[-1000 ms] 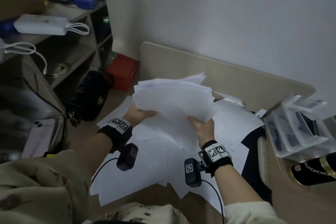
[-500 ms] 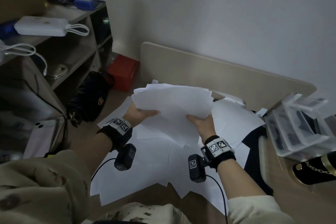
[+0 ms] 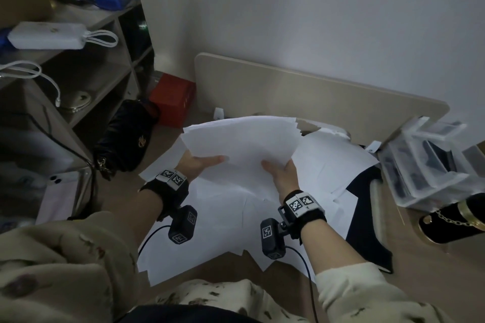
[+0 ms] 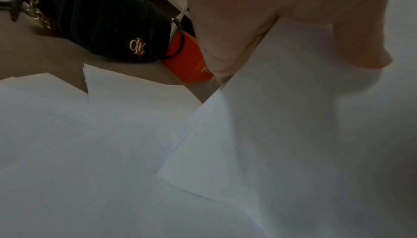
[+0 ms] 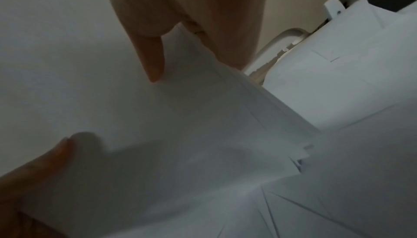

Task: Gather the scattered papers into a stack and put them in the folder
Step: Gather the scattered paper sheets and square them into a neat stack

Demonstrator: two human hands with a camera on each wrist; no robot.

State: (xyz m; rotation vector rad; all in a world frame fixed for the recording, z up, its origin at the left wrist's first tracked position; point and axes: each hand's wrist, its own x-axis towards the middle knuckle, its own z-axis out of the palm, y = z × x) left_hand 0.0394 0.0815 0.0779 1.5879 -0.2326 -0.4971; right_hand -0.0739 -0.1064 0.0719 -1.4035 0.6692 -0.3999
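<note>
A loose bundle of white papers (image 3: 244,141) is held above the desk, its far edges uneven. My left hand (image 3: 202,162) grips its left edge, thumb on top, fingers hidden beneath. My right hand (image 3: 280,173) pinches the lower right part, thumb on top. Close up, the left wrist view shows the bundle (image 4: 293,134) under my left thumb (image 4: 361,51), and the right wrist view shows the sheets (image 5: 180,117) under my right thumb (image 5: 153,60). More white sheets (image 3: 223,223) lie spread on the desk below. A dark folder (image 3: 367,217) lies partly under them at the right.
A black handbag (image 3: 128,136) and a red box (image 3: 173,99) stand at the left, beside open shelves (image 3: 78,65). Clear plastic boxes (image 3: 425,160) and a black chain-strap case (image 3: 451,220) sit at the right. A beige panel (image 3: 315,97) lines the desk's back.
Both hands have lowered the bundle and tipped it flatter toward the desk. Its far edges look more level than a second ago.
</note>
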